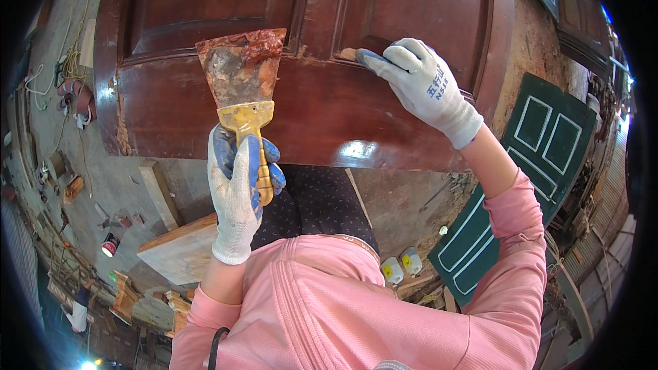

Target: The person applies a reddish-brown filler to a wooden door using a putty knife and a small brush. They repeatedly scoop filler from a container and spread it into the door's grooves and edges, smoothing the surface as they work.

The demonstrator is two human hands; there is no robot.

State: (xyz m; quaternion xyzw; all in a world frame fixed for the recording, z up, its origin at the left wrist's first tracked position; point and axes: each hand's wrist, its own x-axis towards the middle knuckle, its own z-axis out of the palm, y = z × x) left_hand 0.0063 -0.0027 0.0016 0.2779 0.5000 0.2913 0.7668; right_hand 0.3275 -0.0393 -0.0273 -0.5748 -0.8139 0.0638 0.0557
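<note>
My left hand (240, 171), in a white glove with blue-coated fingers, is wrapped round the yellow handle of a wide putty knife (236, 85). Its blade points away from me and carries a lump of reddish-brown putty (264, 46) near the far edge. My right hand (425, 85), gloved likewise, rests at a lower panel corner of the dark reddish-brown wooden door (295, 106). Its fingers are curled and pressed together, the foremost one pointing left at a tan patch (347, 53). Whatever those fingers hold, if anything, is hidden.
A green door with white outlines (548, 133) lies to the right. At left are a pale wooden board (179, 250), a wooden beam (160, 195), a small can (110, 245) and cords (72, 62). Two yellow-labelled containers (402, 267) stand by my side.
</note>
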